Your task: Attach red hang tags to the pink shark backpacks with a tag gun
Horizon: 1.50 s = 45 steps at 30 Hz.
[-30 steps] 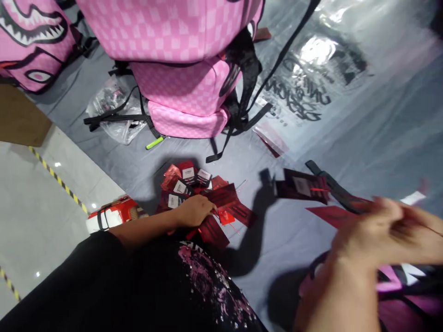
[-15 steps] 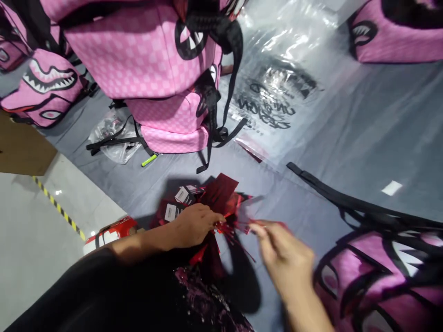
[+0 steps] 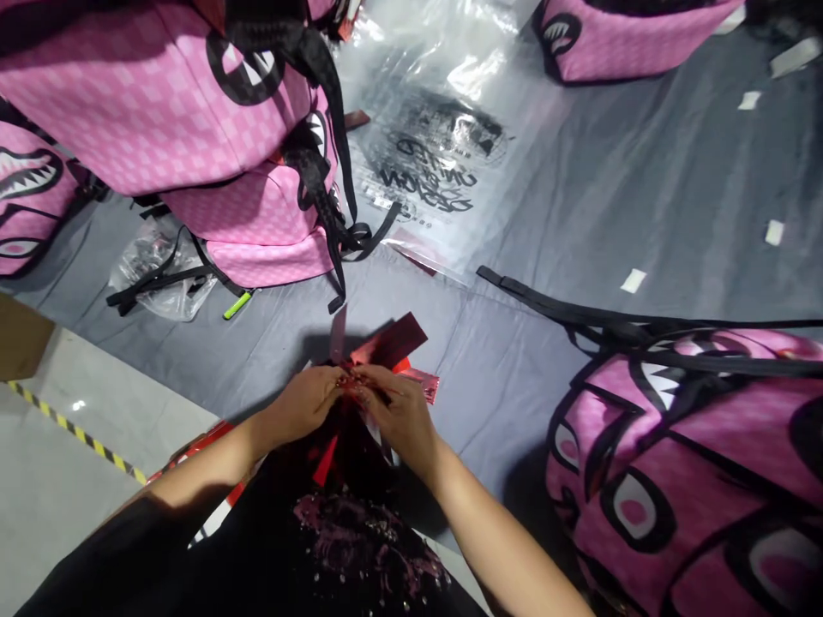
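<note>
My left hand and my right hand meet near my body at the table's front edge. Both are closed, fingertips pinched together on a bunch of red hang tags and their thin red cords. Glossy dark red cards fan out above and to the right of my fingers, and a bright red strip hangs below. How each cord runs between the fingertips is hidden.
Pink checkered backpacks with black straps are stacked at the left; another pink bag lies at the right. A clear printed plastic bag lies flat at the back. White paper bits dot the grey cloth.
My right hand has come left, from apart with a cord stretched out, to against my left hand. The view has shifted right. The barcode-labelled tags are now out of sight.
</note>
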Each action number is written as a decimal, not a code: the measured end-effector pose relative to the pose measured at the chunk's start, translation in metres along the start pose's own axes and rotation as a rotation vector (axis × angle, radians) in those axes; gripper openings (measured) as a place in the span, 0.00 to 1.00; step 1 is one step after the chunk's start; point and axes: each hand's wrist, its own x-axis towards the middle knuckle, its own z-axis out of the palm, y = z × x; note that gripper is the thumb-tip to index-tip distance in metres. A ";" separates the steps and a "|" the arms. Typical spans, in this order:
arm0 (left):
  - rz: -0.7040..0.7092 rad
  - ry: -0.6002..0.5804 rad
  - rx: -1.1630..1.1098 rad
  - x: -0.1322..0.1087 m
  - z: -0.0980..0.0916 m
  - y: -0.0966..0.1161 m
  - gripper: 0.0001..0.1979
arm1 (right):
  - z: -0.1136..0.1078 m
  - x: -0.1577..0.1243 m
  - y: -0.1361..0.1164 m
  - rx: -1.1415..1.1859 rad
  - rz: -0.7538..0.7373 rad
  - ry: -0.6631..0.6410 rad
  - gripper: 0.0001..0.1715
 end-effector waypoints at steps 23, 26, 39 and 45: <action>-0.120 0.126 0.406 0.155 0.076 -0.080 0.11 | -0.112 0.181 0.199 -1.005 0.798 -0.153 0.41; -0.114 0.090 0.410 0.155 0.078 -0.077 0.11 | -0.114 0.192 0.202 -1.005 0.692 -0.163 0.39; -0.069 0.090 0.439 0.166 0.085 -0.078 0.11 | -0.140 0.058 0.208 -0.962 0.818 -0.162 0.31; 0.040 0.045 0.465 0.211 0.100 -0.056 0.14 | -0.164 0.023 0.211 -0.828 0.991 0.130 0.36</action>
